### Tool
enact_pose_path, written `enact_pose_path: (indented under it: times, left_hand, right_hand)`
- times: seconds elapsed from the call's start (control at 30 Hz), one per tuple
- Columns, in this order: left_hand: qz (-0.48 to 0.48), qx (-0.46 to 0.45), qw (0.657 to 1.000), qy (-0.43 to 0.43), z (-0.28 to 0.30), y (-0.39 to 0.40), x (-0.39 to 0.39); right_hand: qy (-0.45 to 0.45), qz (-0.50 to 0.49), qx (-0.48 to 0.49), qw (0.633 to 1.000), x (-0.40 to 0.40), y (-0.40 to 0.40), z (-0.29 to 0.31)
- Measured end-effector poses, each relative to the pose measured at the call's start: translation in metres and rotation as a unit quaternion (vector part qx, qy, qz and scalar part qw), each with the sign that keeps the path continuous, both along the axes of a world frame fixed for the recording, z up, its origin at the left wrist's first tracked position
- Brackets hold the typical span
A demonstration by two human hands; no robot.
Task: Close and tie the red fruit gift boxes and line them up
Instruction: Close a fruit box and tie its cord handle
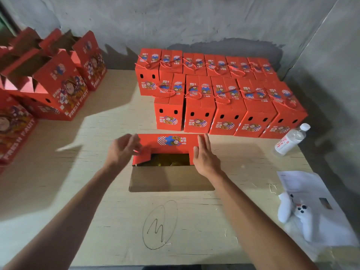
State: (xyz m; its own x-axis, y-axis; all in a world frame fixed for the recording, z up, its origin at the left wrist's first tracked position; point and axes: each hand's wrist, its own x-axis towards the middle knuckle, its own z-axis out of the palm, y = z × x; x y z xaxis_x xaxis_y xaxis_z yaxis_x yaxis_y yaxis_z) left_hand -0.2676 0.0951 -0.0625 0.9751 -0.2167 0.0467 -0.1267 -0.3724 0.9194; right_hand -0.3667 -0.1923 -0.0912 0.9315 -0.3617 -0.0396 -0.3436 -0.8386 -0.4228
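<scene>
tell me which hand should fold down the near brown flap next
Right, probably. The right hand lies flat on the open box beside that flap, fingers straight. The left hand is curled at the small left flap, seemingly busy.

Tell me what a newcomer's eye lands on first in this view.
The block of tied red gift boxes in two rows at the table's far side draws the eye first. In front of it, the left hand and right hand work the flaps of an open red box. Unclosed boxes stand at far left.
</scene>
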Motion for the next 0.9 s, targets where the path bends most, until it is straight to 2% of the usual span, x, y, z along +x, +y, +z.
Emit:
enact_pose_path:
  times: [0.1, 0.2, 0.33, 0.53, 0.7, 0.9]
  left_hand:
    - [-0.057, 0.152, 0.973, -0.165, -0.033, -0.020, -0.031]
    - [-0.026, 0.159, 0.962, -0.221, -0.048, -0.026, -0.037]
    - [-0.030, 0.197, 0.952, -0.232, -0.049, -0.023, -0.038]
    - [-0.083, 0.146, 0.963, -0.211, -0.037, -0.010, -0.047]
    - [-0.103, 0.094, 0.982, -0.129, -0.027, 0.009, -0.043]
    - [-0.177, 0.115, 0.974, -0.078, -0.028, 0.029, -0.028]
  right_hand:
    - [-0.014, -0.003, 0.006, 1.000, 0.000, 0.000, 0.000]
    - [-0.025, -0.003, 0.000, 1.000, 0.000, 0.000, -0.001]
    - [-0.040, 0.001, 0.018, 0.999, 0.001, -0.003, -0.003]
    - [-0.102, 0.063, 0.127, 0.985, -0.018, -0.022, -0.003]
    - [-0.132, 0.159, 0.148, 0.967, -0.036, -0.054, 0.001]
    - [-0.099, 0.197, 0.165, 0.961, -0.052, -0.062, 0.005]
